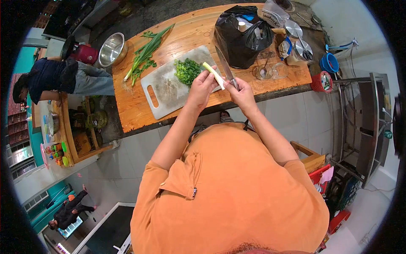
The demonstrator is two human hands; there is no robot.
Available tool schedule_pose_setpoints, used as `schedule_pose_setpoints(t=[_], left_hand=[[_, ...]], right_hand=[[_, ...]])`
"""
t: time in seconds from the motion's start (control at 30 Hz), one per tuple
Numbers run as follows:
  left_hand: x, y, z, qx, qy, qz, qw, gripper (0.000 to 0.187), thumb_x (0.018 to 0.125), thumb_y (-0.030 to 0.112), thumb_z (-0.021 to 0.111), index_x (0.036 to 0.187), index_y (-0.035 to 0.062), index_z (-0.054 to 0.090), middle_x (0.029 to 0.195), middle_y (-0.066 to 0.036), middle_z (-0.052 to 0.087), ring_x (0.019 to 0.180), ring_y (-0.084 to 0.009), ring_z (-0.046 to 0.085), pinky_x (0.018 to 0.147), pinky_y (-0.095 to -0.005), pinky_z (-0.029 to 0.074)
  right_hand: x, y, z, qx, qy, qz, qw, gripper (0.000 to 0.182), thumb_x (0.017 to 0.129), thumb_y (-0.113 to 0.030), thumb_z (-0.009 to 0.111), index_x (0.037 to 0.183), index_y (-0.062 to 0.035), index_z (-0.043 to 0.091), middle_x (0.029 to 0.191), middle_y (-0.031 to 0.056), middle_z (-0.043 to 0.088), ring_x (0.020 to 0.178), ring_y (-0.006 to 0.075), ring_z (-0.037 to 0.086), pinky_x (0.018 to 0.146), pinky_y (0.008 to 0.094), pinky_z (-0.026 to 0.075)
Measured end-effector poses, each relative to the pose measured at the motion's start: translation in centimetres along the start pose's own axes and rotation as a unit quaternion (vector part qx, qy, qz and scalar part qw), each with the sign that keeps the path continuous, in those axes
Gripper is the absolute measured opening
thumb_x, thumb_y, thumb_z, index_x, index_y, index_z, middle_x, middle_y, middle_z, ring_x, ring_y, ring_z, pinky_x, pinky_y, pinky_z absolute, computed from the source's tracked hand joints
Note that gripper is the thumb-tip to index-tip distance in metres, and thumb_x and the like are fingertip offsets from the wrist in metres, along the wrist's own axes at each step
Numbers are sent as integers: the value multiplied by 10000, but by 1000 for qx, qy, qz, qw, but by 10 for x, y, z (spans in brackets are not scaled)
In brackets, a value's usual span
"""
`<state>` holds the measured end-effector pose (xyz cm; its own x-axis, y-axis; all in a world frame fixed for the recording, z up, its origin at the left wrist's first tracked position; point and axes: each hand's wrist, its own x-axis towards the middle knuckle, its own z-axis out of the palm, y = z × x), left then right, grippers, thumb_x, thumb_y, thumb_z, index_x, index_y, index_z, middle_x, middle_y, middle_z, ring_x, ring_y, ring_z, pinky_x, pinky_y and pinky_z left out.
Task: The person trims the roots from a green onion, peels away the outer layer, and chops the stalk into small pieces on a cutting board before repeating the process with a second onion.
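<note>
A: Status on the hands?

B: Left hand (pixel 202 86) has a closed grip on a pale scallion stalk (pixel 213 75), held up just above the cutting board (pixel 169 86). Right hand (pixel 240 91) is wrapped tight round the handle of a knife (pixel 224 65), blade pointing away, next to the stalk.

A: Step?

B: Looks like trimming in hand, not board chopping. Chopped greens (pixel 187 70) already piled on the board. Uncut scallions (pixel 146 53) lie on the bench (pixel 198 29) beside it, near a steel bowl (pixel 112 48).

A: What does the next move call for?

B: My read: blade edge brought to the stalk, thumb kept clear, stalk steady. Black bag (pixel 241 40) sits close behind the knife tip, so not much room there.
</note>
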<state>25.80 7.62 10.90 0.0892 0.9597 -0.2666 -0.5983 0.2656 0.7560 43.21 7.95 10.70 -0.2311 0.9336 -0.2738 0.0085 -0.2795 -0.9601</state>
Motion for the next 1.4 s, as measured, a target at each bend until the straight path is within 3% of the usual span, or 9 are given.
schedule_pose_setpoints(t=[0.2, 0.3, 0.37, 0.47, 0.67, 0.77, 1.07, 1.3, 1.4], left_hand=[[1, -2, -1, -19, -5, -5, 1000, 417, 1061, 145, 486, 1425, -50, 426, 1163, -218, 648, 1125, -297, 645, 1034, -430, 504], [1, -4, 1, -25, 17, -6, 1000, 442, 1038, 145, 550, 1418, -52, 439, 1144, -172, 648, 1098, -249, 642, 989, -385, 519], [-1, -6, 3, 99, 39, 18, 994, 521, 999, 152, 637, 1426, -75, 444, 1134, -103, 651, 1020, -157, 639, 875, -304, 532], [-3, -9, 3, 113, 39, 13, 993, 578, 963, 150, 697, 1430, -78, 446, 1120, -70, 647, 977, -110, 616, 840, -280, 519], [0, -13, -6, 58, 20, -22, 998, 571, 961, 56, 653, 1449, -92, 397, 1213, -131, 606, 1079, -206, 624, 933, -357, 533], [-4, -7, 2, 28, 38, -27, 999, 582, 955, 46, 641, 1464, -92, 395, 1182, -118, 628, 1048, -174, 641, 898, -311, 530], [-6, -8, 0, 43, 27, -37, 998, 456, 959, 25, 584, 1387, -72, 458, 1202, -149, 628, 1070, -213, 657, 889, -354, 567], [-7, -7, -5, -18, 27, -46, 998, 514, 964, 83, 629, 1410, -70, 426, 1201, -147, 627, 1058, -229, 654, 925, -380, 554], [-6, -11, -5, 13, 51, -38, 998, 486, 977, 86, 631, 1400, -66, 445, 1154, -137, 646, 1007, -209, 672, 853, -346, 575]], right_hand=[[-5, -7, 9, -40, 53, -72, 995, 226, 971, -230, 686, 899, -17, 659, 678, -59, 530, 631, 31, 423, 546, 251, 359], [-4, -5, 6, -93, 70, -80, 990, 244, 973, -228, 678, 859, -15, 639, 654, -43, 516, 616, 41, 420, 537, 262, 358], [-5, -3, 5, -105, 71, -90, 988, 257, 974, -231, 674, 843, -16, 625, 647, -37, 512, 610, 44, 417, 534, 265, 357], [-6, -3, 5, -117, 70, -97, 986, 280, 978, -239, 667, 817, -18, 605, 642, -34, 507, 603, 48, 412, 531, 268, 355], [-2, 6, 7, -52, 91, -81, 991, 286, 980, -251, 665, 816, -23, 612, 645, -39, 506, 603, 44, 410, 530, 265, 356], [-4, 5, 7, -61, 104, -92, 988, 283, 980, -255, 667, 826, -22, 621, 640, -37, 510, 597, 44, 414, 525, 265, 357], [-14, -13, 11, -159, 126, -123, 971, 276, 962, -259, 681, 832, -22, 627, 569, 17, 484, 532, 82, 415, 495, 299, 358], [-15, -18, 14, -211, 130, -181, 952, 247, 947, -226, 686, 831, -17, 622, 584, 53, 515, 509, 126, 428, 495, 322, 374], [-14, -14, 16, -193, 119, -189, 956, 241, 943, -217, 688, 830, -16, 617, 587, 60, 518, 508, 144, 428, 497, 334, 378]])
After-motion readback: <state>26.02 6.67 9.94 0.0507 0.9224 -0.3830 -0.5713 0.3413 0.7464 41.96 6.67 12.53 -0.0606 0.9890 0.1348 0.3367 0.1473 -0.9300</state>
